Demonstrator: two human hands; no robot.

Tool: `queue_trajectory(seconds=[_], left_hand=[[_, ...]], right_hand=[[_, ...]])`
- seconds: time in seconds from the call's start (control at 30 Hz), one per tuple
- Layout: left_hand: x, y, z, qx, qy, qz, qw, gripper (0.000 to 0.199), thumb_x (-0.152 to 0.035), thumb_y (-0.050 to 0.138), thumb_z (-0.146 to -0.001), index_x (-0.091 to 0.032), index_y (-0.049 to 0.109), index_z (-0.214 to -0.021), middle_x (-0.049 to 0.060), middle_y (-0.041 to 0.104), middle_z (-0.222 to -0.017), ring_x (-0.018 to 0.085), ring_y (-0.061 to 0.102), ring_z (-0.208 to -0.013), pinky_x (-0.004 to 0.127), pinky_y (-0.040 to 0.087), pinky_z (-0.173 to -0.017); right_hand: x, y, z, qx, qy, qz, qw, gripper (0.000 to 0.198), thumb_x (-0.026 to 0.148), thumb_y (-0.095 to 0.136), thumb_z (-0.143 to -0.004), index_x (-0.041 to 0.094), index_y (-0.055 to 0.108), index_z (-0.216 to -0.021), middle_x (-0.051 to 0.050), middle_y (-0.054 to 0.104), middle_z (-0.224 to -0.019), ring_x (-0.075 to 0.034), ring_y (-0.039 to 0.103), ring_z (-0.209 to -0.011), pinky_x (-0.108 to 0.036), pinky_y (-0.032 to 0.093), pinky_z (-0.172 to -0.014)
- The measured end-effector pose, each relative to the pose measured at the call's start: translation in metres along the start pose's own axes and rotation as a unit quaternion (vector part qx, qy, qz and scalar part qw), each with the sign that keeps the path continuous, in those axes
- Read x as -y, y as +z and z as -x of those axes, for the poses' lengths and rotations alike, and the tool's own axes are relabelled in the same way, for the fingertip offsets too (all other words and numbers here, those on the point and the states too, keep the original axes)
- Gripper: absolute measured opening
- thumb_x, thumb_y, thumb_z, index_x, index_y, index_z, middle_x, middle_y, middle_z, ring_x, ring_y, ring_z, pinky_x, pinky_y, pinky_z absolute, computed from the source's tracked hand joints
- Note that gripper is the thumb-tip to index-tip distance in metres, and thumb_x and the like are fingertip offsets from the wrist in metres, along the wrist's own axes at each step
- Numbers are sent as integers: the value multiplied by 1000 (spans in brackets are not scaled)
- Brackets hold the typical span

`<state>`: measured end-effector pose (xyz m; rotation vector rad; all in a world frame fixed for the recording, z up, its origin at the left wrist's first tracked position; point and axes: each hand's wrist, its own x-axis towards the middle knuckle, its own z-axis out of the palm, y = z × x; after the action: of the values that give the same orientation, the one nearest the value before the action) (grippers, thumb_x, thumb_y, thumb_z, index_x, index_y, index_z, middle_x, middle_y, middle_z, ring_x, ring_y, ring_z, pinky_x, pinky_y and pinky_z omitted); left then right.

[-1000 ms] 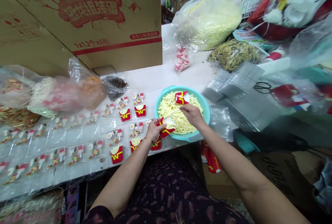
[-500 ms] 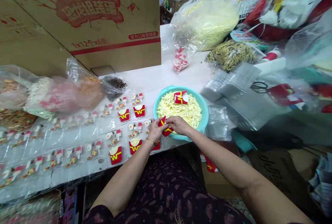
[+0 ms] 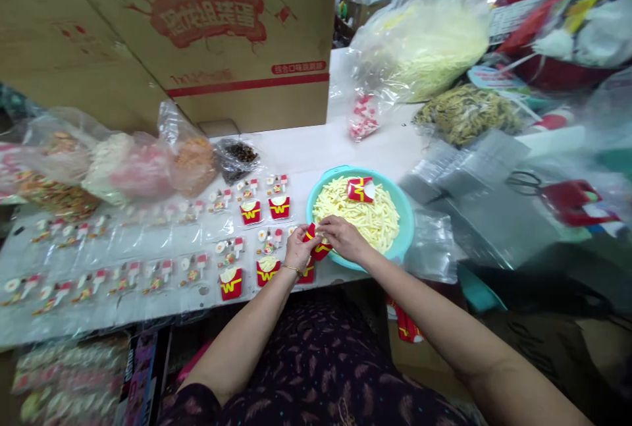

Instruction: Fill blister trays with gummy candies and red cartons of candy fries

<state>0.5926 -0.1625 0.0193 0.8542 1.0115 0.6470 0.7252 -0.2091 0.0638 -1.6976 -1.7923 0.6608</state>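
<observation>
My left hand is closed around a small red fries carton with yellow markings, at the left rim of a turquoise basin. Against the carton's top, the fingers of my right hand are pinched together on what look like pale toy fries, mostly hidden by the fingers. Pale toy fries fill the basin, and another red carton lies on top of them. Left of my hands, filled red cartons rest on clear packets; one is partly covered by my left wrist.
Rows of clear packets with tiny toy pieces cover the table's left part. Behind them stand bags of small parts and a large cardboard box. A big bag of pale pieces, clear sleeves and scissors lie to the right.
The whole view has shifted, so things sit further right in the picture. My right fingers have moved slightly up at the carton's top; my left hand still holds the carton.
</observation>
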Motion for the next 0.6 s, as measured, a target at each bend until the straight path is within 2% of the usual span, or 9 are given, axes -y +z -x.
queue_trajectory(seconds=[0.1, 0.2, 0.27, 0.37, 0.43, 0.5, 0.57, 0.6], left_hand=[[-4, -17, 1, -36, 65, -73, 995, 36, -22, 68, -54, -14, 57, -87, 2, 64, -82, 14, 58, -74, 31, 45, -76], [-10, -43, 8, -84, 104, -173, 976, 30, -18, 63, -59, -17, 61, -89, 3, 65, -85, 17, 58, -79, 34, 43, -80], [-13, -62, 15, -128, 110, -226, 960, 30, -16, 62, -60, -19, 62, -90, 4, 66, -86, 20, 58, -83, 36, 41, -84], [-14, -95, 26, -173, 101, -248, 948, 34, -19, 60, -64, -22, 61, -98, 6, 65, -94, 24, 56, -92, 39, 38, -88], [-16, -121, 29, -193, 96, -230, 949, 43, -22, 62, -63, -20, 57, -106, 8, 62, -103, 25, 53, -99, 40, 37, -90], [-18, -150, 29, -206, 96, -174, 958, 61, -23, 66, -60, -19, 46, -118, 10, 57, -112, 24, 50, -105, 39, 37, -91], [-21, -181, 28, -229, 96, -119, 961, 75, -25, 67, -60, -19, 33, -127, 12, 50, -121, 23, 48, -109, 37, 39, -89], [-22, -197, 27, -247, 95, -120, 957, 76, -27, 66, -62, -19, 30, -128, 13, 47, -124, 23, 47, -110, 37, 40, -88]], right_hand=[[16, 26, 0, -53, 6, -8, 999, 24, 17, 44, -80, 20, 61, -97, -8, 56, -101, -18, 51, -95, -35, 42, -84], [27, 55, -12, -49, 33, -42, 997, 19, 21, 44, -81, 19, 62, -88, -7, 58, -87, -18, 53, -85, -32, 44, -77], [33, 77, -25, -11, 57, -70, 996, 16, 23, 47, -78, 18, 61, -75, -5, 58, -76, -17, 54, -75, -30, 44, -69], [46, 109, -52, 68, 66, -136, 986, 15, 24, 50, -75, 17, 58, -64, -1, 57, -66, -14, 53, -65, -26, 42, -62], [56, 128, -74, 129, 63, -174, 974, 16, 24, 50, -73, 16, 56, -60, 1, 56, -60, -12, 51, -59, -24, 41, -58], [67, 145, -100, 184, 65, -190, 962, 17, 24, 50, -70, 16, 55, -57, 2, 53, -54, -11, 49, -53, -23, 39, -54], [77, 162, -131, 208, 71, -186, 958, 16, 24, 51, -69, 15, 54, -56, 3, 51, -52, -10, 47, -50, -22, 37, -51], [82, 170, -148, 203, 75, -173, 961, 15, 23, 51, -68, 15, 55, -56, 3, 52, -52, -10, 47, -51, -21, 37, -51]])
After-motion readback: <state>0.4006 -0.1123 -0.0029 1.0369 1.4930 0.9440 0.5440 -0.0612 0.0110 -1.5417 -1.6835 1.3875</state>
